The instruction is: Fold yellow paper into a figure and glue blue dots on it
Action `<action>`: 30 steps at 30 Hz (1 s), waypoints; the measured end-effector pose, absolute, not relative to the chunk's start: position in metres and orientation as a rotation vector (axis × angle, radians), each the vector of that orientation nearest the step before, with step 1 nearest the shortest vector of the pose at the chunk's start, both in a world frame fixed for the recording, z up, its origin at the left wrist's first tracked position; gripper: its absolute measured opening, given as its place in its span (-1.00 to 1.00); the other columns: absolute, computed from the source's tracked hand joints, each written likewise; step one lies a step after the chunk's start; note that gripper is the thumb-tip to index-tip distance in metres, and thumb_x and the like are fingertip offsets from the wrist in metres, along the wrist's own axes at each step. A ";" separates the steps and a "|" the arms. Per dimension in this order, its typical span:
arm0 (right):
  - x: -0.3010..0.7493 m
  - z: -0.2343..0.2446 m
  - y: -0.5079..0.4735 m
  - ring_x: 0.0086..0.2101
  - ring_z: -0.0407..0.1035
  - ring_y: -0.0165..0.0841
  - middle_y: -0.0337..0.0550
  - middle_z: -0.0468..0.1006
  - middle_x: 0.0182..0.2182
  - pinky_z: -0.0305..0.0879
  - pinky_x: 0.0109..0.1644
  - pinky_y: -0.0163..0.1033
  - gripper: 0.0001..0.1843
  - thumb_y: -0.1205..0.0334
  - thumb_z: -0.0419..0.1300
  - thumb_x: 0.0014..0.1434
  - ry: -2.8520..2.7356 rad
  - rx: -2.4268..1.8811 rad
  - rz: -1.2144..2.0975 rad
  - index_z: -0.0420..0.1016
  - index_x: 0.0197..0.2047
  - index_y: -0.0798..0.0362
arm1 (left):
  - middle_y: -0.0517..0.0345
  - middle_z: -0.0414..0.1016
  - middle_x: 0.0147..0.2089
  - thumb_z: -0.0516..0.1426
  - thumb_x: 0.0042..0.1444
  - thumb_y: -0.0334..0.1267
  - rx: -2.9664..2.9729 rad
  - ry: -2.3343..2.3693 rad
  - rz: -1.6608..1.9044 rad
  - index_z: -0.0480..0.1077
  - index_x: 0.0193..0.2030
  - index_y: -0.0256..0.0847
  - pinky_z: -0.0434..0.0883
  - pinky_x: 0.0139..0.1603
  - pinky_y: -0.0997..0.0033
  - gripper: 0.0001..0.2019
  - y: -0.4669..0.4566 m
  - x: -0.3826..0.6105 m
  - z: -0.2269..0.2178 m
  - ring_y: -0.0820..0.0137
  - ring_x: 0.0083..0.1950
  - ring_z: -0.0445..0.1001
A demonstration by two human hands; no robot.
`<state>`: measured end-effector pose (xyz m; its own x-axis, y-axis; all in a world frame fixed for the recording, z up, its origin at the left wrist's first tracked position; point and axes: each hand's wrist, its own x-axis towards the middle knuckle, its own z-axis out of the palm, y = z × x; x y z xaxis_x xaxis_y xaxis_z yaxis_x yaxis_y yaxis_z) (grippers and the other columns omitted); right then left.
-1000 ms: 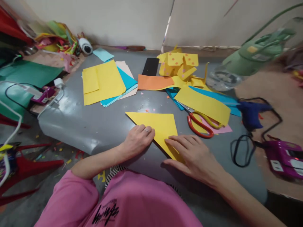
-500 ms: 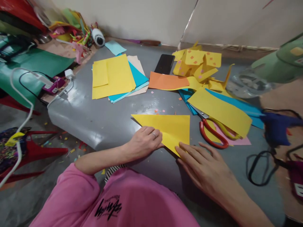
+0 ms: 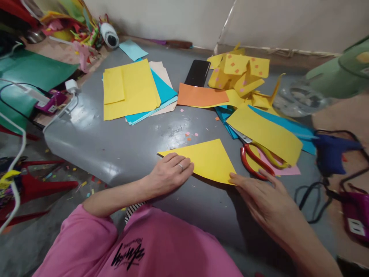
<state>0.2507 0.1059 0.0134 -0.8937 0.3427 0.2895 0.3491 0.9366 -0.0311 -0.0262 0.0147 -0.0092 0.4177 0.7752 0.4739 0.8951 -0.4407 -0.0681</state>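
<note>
On a grey desk (image 3: 95, 134) dotted with paper scraps, I work at a yellow sheet (image 3: 211, 157) that appears doubled into a triangle, lying right in front of my pink shirt (image 3: 175, 238) and just left of the scissors (image 3: 258, 163). By my reading the doubling-over is done, while the crease looks only partly made: the near edge bows at its right half and seems to stand a little off the desk, so the flattening there is what I judge to be left. The triangle's narrow tip points left; its long axis runs left to right, its right end slanting nearer to me, with the broad corner aimed toward the wall (image 3: 173, 23). The fingers of my left hand (image 3: 173, 172) are curled close together and bear down on the near edge, left of its middle; the thumb is hidden, so I cannot tell whether they grip. The fingers of my right hand (image 3: 261, 194) are long and loosely spread, one tip touching the right corner; whether they pinch it, I cannot tell. Beyond lies a paper stack (image 3: 138, 92).
</note>
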 end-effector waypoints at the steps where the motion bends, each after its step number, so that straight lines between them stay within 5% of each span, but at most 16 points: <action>1: 0.252 0.014 0.106 -0.26 0.60 -0.26 -0.03 0.72 -0.16 0.22 0.05 -0.03 -0.76 0.34 -0.07 0.46 -2.803 -0.505 -0.026 0.41 0.00 0.04 | 0.10 0.64 -0.14 0.01 0.39 -0.47 -2.358 -1.437 -0.551 0.45 -0.09 -0.30 0.42 -0.06 0.38 -0.81 0.015 -0.029 -0.008 0.44 -0.14 0.56; 12: 0.232 0.022 0.088 -0.18 0.53 -0.18 -0.06 0.71 -0.14 0.17 0.15 0.07 -0.84 0.30 0.21 0.36 -2.751 -0.646 -0.239 0.53 -0.01 0.06 | 0.15 0.61 -0.30 0.07 0.34 -0.48 -2.353 -1.423 -0.514 0.45 -0.08 -0.32 0.33 -0.24 0.31 -0.86 0.010 -0.033 -0.005 0.39 -0.32 0.50; 17: 0.211 0.009 0.083 -0.30 0.48 -0.28 -0.20 0.69 -0.30 0.21 -0.02 -0.08 -0.93 0.32 0.20 0.37 -2.708 -0.621 -0.182 0.53 -0.17 0.04 | 0.15 0.61 -0.24 0.02 0.36 -0.46 -2.355 -1.485 -0.498 0.45 -0.06 -0.28 0.33 -0.21 0.32 -0.81 0.006 -0.022 -0.008 0.39 -0.30 0.48; 30: 0.212 -0.010 0.083 -0.31 0.41 -0.23 -0.08 0.62 -0.34 0.21 -0.16 -0.11 -0.91 0.27 0.23 0.34 -2.585 -0.739 -0.062 0.51 -0.22 0.08 | 0.23 0.57 -0.30 0.08 0.35 -0.39 -2.278 -1.632 -0.634 0.48 -0.22 -0.18 0.26 -0.22 0.34 -0.84 0.004 -0.005 -0.019 0.40 -0.32 0.39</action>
<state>0.2121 0.0830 -0.0099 -0.7560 0.4917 0.4321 0.5118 0.8556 -0.0781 -0.0050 0.0036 -0.0195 0.2706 0.8259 0.4946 0.9431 -0.3306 0.0360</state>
